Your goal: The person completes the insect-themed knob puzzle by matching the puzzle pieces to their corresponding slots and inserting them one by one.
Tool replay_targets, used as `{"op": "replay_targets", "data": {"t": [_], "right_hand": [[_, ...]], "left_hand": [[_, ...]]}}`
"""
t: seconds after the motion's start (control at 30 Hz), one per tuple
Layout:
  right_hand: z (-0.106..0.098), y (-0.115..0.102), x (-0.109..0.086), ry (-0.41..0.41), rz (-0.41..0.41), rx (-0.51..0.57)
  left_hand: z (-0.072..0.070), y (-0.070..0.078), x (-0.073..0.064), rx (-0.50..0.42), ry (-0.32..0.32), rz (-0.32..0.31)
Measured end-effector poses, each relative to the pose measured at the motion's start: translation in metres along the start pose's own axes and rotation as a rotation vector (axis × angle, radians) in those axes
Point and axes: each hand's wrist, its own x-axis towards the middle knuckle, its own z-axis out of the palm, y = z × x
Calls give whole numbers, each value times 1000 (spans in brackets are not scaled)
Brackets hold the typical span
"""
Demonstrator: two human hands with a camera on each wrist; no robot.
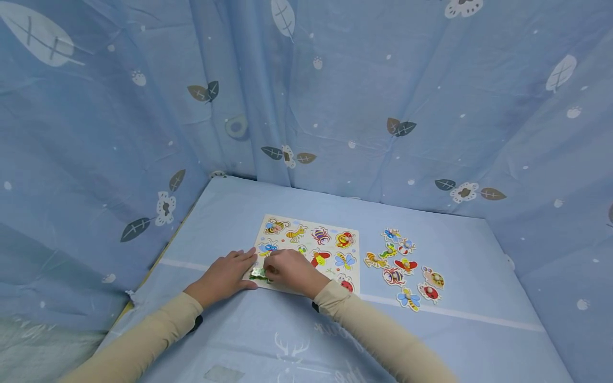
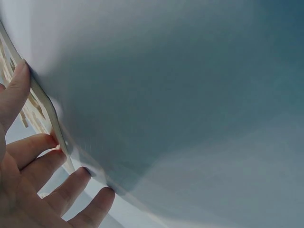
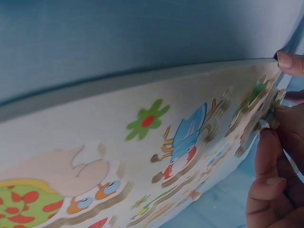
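Note:
A wooden insect puzzle board (image 1: pixel 284 242) lies on the cloth-covered table. At its near left corner my right hand (image 1: pixel 289 268) pinches a knobbed puzzle piece (image 3: pixel 256 122) between thumb and fingers. The piece shows edge-on in the right wrist view, tilted close over a green insect picture (image 3: pixel 254 95); its own picture faces away from that camera. In the head view, shiny green (image 1: pixel 258 273) shows beside those fingers. My left hand (image 1: pixel 229 275) lies at the board's left edge, fingers spread, with thumb and fingertips against the edge in the left wrist view.
To the right of the board several loose insect pieces lie in a group, among them a caterpillar piece (image 1: pixel 388 250), a ladybug piece (image 1: pixel 429 292) and a dragonfly piece (image 1: pixel 408 299). Blue patterned curtains (image 1: pixel 335 106) hang round the table's back and sides.

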Motion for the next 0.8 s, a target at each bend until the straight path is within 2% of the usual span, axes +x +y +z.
{"op": "replay_targets", "data": {"t": [0.37, 0.57, 0.8], "right_hand": [[10, -2, 6, -21, -21, -67], [14, -2, 9, -31, -13, -67], [17, -4, 9, -62, 21, -38]], "left_hand": [[1, 1, -1, -7, 1, -25], [-1, 1, -1, -27, 8, -24], [-2, 2, -1, -40, -13, -24]]}}
